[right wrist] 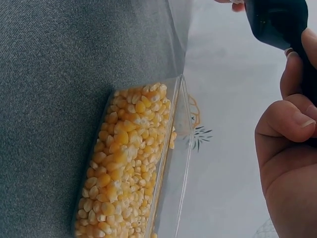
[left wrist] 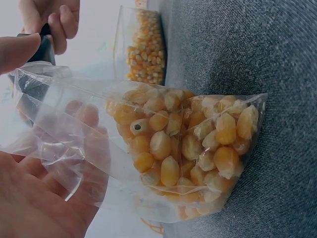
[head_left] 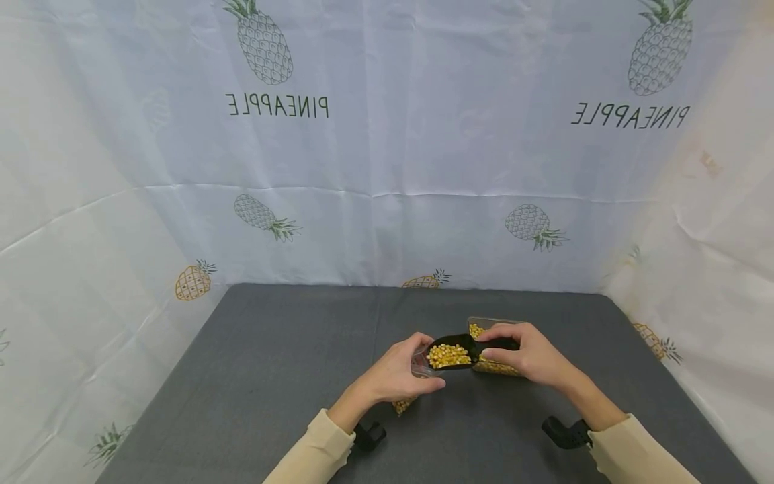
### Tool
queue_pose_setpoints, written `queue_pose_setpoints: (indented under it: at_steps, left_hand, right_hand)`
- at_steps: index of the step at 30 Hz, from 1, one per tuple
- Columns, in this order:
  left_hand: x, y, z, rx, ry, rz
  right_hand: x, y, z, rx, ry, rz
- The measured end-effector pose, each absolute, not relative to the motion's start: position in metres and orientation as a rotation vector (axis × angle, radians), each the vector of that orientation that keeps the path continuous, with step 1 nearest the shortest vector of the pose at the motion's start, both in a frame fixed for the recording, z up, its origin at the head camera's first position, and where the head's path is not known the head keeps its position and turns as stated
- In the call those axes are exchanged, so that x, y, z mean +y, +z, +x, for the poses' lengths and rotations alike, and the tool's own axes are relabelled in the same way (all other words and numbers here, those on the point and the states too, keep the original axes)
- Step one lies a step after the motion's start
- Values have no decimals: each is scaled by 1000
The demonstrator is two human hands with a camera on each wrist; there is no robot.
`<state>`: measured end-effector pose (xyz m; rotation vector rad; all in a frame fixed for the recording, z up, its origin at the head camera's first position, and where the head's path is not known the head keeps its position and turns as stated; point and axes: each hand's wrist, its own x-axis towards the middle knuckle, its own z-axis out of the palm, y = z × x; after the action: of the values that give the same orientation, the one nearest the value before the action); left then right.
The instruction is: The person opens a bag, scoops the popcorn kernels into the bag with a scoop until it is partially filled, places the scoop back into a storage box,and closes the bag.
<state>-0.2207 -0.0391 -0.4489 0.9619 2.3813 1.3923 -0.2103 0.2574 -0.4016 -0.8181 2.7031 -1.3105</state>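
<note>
Head: right hand [head_left: 532, 353] grips black scoop [head_left: 474, 347] of corn [head_left: 449, 356] at mouth of clear bag [head_left: 419, 364], left of box [head_left: 492, 322]; left hand [head_left: 396, 371] curled round bag. Left wrist: corn fills bag's lower part. Right wrist: clear box well filled with corn.

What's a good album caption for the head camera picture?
Right hand holds a scoop of corn at the bag in the left hand.

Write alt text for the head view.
A person's right hand holds a black scoop of yellow corn kernels at the mouth of a clear bag in the left hand. A clear container of corn, partly hidden by the right hand, sits on a gray table; pineapple-print cloth hangs beyond.
</note>
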Motion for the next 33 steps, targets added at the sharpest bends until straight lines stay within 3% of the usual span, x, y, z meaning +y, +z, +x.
queue_pose_setpoints:
  at_steps: [33]
  left_hand:
    - [-38, -451, -223, 2362, 1418, 999]
  right_hand:
    - [243, -385, -212, 2695, -1160, -835]
